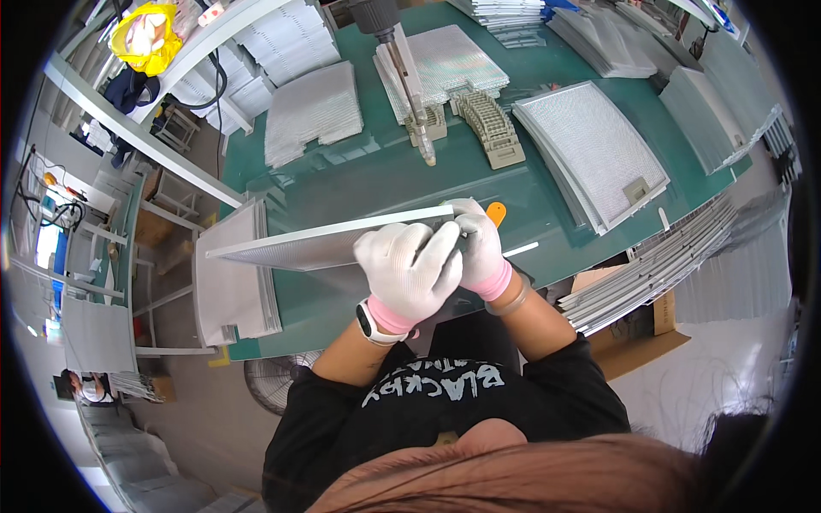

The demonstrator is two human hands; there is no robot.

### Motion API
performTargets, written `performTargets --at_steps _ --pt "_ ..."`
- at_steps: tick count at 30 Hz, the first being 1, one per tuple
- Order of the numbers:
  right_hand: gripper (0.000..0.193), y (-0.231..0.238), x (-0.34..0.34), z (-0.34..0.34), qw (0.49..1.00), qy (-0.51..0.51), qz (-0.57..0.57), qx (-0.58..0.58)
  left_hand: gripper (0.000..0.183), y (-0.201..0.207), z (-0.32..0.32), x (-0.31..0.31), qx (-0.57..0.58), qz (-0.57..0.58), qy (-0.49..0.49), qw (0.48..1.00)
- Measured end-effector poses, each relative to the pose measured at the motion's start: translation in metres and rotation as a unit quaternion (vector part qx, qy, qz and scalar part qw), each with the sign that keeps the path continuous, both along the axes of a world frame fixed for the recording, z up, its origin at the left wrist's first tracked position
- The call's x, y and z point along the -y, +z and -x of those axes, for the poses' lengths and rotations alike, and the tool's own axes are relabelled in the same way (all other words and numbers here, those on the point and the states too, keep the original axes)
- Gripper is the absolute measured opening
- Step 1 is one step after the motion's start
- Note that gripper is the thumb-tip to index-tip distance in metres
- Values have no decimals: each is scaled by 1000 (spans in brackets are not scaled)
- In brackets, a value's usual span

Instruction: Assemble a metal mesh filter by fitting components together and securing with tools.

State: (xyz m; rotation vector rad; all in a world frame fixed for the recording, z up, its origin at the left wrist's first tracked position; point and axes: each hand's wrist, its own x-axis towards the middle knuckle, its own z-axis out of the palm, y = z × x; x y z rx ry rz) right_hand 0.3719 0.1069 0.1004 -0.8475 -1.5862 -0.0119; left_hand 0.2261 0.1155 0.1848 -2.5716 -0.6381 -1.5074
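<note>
I hold a flat mesh filter panel (pixel 312 244) with a thin white frame edge, tilted up on its side above the work table. My left hand (pixel 410 269), in a white glove with a pink cuff, is closed on the panel near its right end. My right hand (pixel 481 250), gloved alike, is closed at that same end corner, its fingertips partly hidden behind the left hand. Whether a small part sits between the fingers cannot be made out. Just beyond the right hand lies an orange round-ended piece (pixel 496 213), with a short white strip (pixel 522 250) close by.
A tool with a long shaft (pixel 410 85) hangs over the green table (pixel 299 316). Behind it stand beige slotted part strips (pixel 489 128). Mesh panels are stacked at left (pixel 231 282), right (pixel 590 145) and back (pixel 315 111). Frame strips (pixel 658 265) lie below the right edge.
</note>
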Motion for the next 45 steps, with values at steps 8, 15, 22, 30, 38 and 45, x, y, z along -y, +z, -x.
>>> performTargets --at_steps 8,15,22,30,38,45 --pt "49 13 -1 -8 1000 30 9 -1 31 8 7 -10 -98 -43 105 989" --pt "31 -14 38 -59 975 -9 215 -57 33 5 2 -17 -81 -45 86 992" --pt "23 -56 89 -63 783 -225 503 290 41 1 6 -18 -119 -42 92 988" --pt "33 24 120 -127 853 5 515 81 66 -3 0 -26 -99 -49 122 986" --pt "57 127 152 -151 925 36 355 129 74 -19 -4 -35 -20 -52 167 984" --pt "56 160 145 -133 943 -7 232 238 30 -28 -9 -46 42 -55 113 991"
